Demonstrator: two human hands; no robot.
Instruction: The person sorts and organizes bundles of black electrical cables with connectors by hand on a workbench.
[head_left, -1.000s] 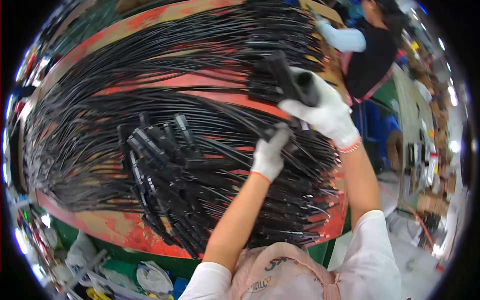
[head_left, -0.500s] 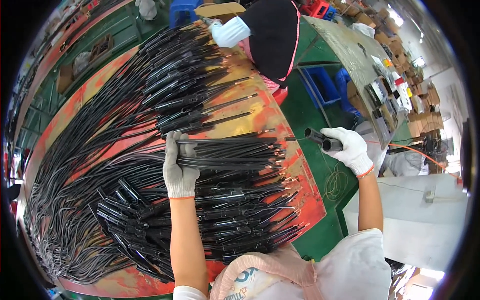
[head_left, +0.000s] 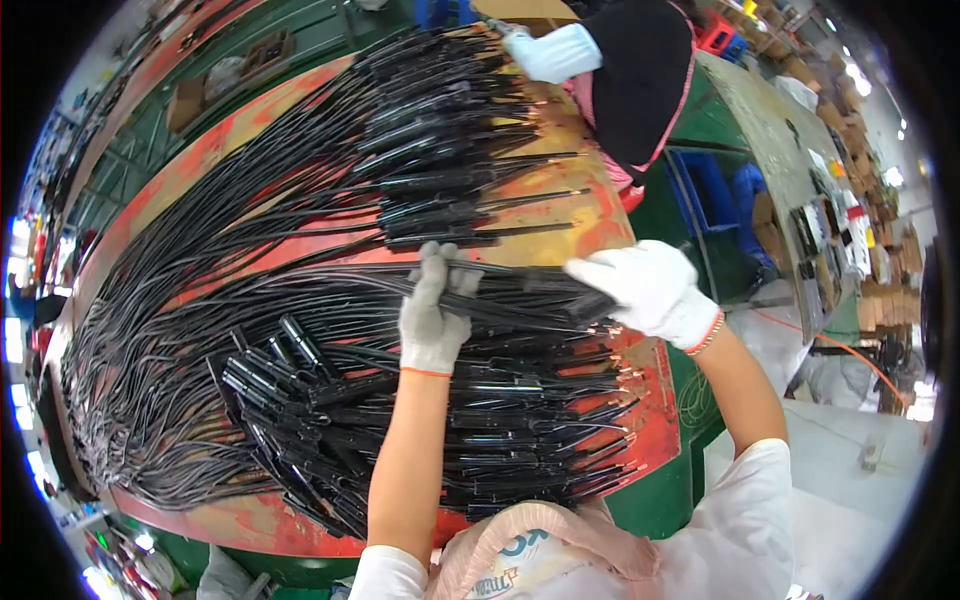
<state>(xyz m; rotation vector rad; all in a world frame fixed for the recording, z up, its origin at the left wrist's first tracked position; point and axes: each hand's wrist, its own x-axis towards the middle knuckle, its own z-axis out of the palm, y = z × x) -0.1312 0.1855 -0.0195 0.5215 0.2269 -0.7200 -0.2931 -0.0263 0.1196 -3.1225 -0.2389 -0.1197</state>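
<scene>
My left hand [head_left: 436, 312], in a pale work glove, is closed round a bundle of black cables [head_left: 520, 305] above the table. The bundle runs off to the left, and its stripped ends point right. At those ends is my right hand [head_left: 648, 290], in a white glove, its fingers closed on black tubes [head_left: 588, 303]. They are partly hidden and blurred, so I cannot tell how far they sit over the cables. Below the bundle lie many cables carrying glossy black tubes [head_left: 500, 388], with bare copper tips toward the right.
More tubed cables [head_left: 425, 130] lie along the far side of the red and yellow table [head_left: 560, 243]. A co-worker's light blue sleeve [head_left: 560, 52] reaches over the far end. To the right are a blue crate [head_left: 705, 195], a grey worktable [head_left: 765, 105] and an orange cord [head_left: 865, 362].
My right hand, with the black tubes, has moved left from beyond the table's edge to the cable ends. My left hand keeps its hold; the whole view has shifted.
</scene>
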